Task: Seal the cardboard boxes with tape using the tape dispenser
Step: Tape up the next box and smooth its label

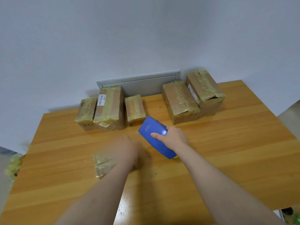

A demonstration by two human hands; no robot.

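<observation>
Right hand (174, 137) grips the blue tape dispenser (153, 133) above the middle of the tabletop (235, 143); left hand (128, 147) is blurred, perhaps touching a tape scrap (103, 163), its grip unclear

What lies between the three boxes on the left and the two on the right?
Bare wooden table, seen in the head view.

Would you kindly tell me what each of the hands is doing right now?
Left hand: blurred, cannot tell.
Right hand: grips the blue tape dispenser.
</observation>
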